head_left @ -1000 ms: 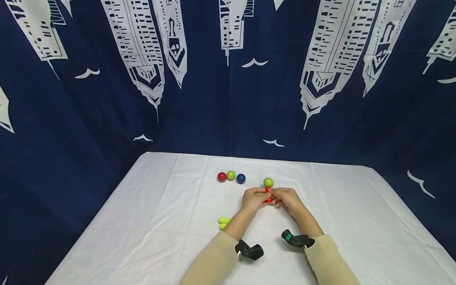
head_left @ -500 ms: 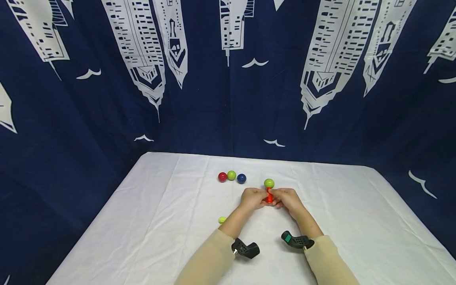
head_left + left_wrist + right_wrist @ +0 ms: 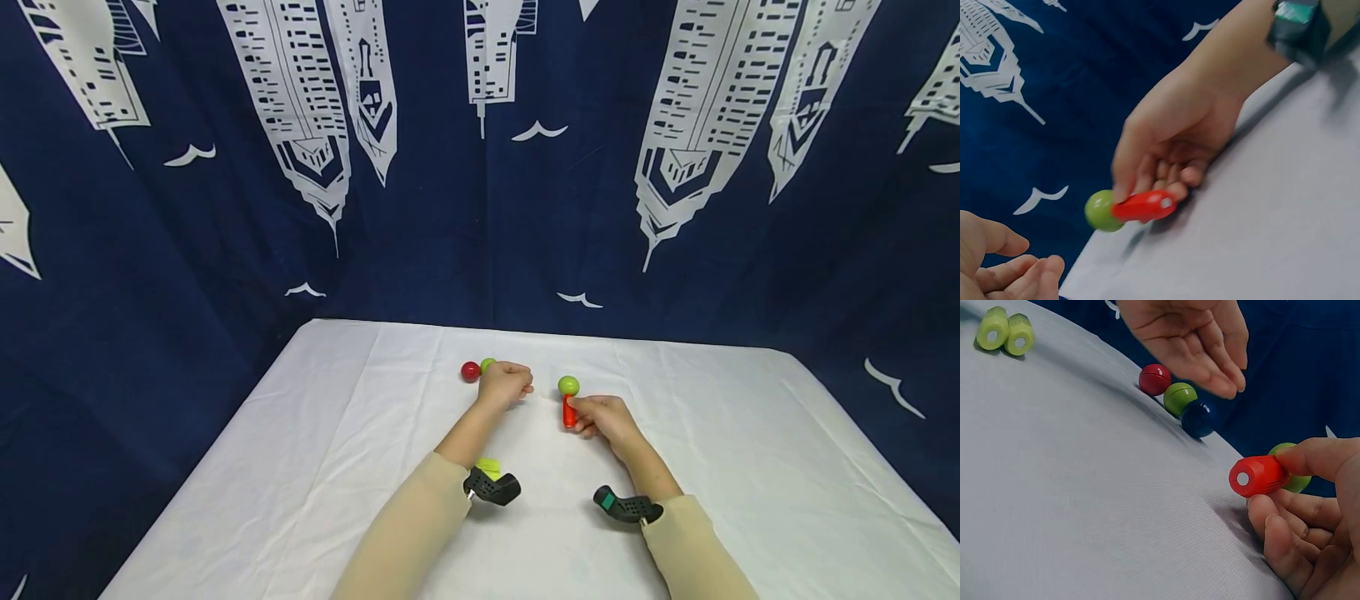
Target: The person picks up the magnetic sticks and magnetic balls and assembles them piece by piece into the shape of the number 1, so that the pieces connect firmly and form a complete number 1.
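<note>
A dark blue curtain (image 3: 450,225) hangs behind the white table (image 3: 750,458). The left hand (image 3: 505,383) has its fingers loosely extended, with nothing between them; the right hand (image 3: 606,417) is pinching the red stick (image 3: 569,411) above the table. Two yellow-green sticks (image 3: 993,330) lie side by side. A green ball (image 3: 568,385) touches the red stick's far end; the red ball (image 3: 1155,380), second green ball (image 3: 1180,399) and blue ball (image 3: 1200,420) form a row near the left hand.

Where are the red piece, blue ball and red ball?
Red piece (image 3: 1262,475): right wrist view, its long side.
Blue ball (image 3: 1200,419): right wrist view, its visible middle.
Red ball (image 3: 470,372): head view, its visible middle.
</note>
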The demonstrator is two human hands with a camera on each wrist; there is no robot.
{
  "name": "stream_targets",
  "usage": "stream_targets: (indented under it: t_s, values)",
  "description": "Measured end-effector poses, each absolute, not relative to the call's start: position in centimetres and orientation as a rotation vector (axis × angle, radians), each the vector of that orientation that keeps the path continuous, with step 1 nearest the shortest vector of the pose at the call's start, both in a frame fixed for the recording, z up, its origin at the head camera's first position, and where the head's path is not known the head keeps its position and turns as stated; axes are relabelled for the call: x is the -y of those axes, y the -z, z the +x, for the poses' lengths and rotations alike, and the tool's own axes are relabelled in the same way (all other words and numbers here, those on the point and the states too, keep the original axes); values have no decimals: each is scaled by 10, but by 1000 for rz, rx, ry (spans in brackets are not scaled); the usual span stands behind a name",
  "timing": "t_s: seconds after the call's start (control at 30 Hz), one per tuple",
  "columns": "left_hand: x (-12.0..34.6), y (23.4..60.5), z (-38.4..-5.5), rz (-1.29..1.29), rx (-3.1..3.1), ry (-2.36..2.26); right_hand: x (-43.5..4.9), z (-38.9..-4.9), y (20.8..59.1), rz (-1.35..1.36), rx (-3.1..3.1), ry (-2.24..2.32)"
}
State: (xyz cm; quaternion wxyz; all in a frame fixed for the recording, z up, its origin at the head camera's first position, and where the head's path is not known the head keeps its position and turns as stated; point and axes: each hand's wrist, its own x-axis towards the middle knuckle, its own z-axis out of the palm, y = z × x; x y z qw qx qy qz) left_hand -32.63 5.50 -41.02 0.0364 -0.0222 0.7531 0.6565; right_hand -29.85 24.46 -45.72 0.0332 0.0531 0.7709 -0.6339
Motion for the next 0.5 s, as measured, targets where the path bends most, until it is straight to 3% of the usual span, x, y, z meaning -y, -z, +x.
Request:
stream_targets:
  t_s: [0.23, 0.5]
  values:
    - [-43, 392, -346, 35, -2524, -1907, -246, -297, 456, 147, -2360, 1951]
    - [-35, 393, -368, 546, -2946, -1325, -245, -297, 456, 134, -2376, 1940]
